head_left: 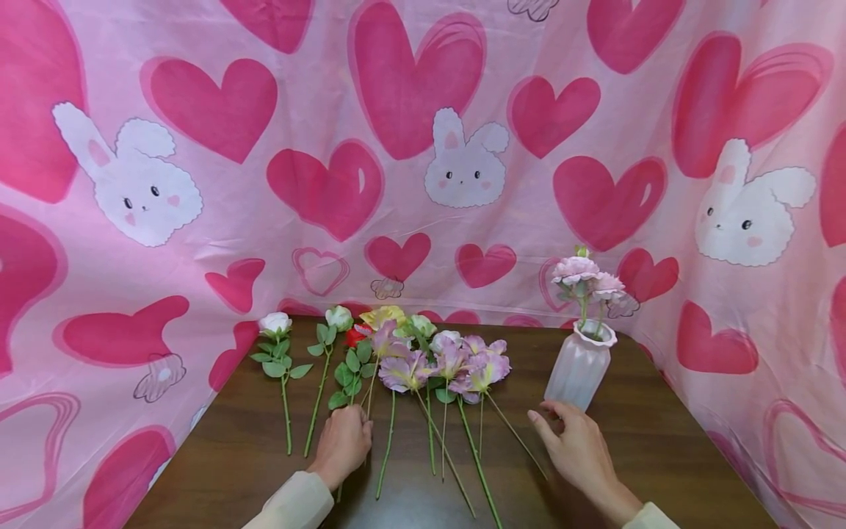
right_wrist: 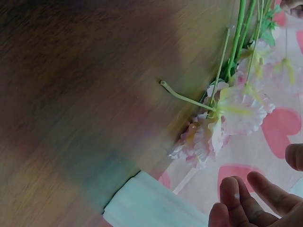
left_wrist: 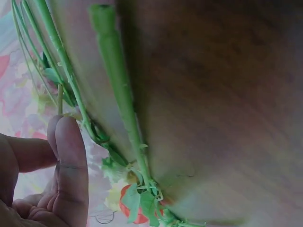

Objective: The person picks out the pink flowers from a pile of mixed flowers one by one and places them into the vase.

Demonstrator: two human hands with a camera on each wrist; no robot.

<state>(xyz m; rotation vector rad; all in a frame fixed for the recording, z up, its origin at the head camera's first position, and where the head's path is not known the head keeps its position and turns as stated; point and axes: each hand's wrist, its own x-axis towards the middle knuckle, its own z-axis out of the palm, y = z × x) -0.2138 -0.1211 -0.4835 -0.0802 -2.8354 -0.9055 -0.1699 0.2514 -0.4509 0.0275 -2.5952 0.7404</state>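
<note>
My left hand (head_left: 344, 441) is over the table among the flower stems. Between its thumb and fingertips, in the left wrist view, it pinches a thin stem (left_wrist: 60, 99), apparently that of a light purple flower (head_left: 388, 342). Beside this hand lie a red rose (head_left: 358, 336) and a green stem (left_wrist: 118, 80). My right hand (head_left: 581, 448) is just in front of the white ribbed vase (head_left: 576, 373), fingers loosely bent and holding nothing. Pink flowers (head_left: 578, 270) stand in the vase. In the right wrist view the vase (right_wrist: 147, 203) is partly cut off.
White roses (head_left: 275, 323) with green stems lie on the left of the brown wooden table (head_left: 218, 470). Several purple flowers (head_left: 485, 369) and a yellow flower (head_left: 383, 316) are heaped in the middle. A pink heart-patterned cloth (head_left: 410, 220) hangs behind and at both sides.
</note>
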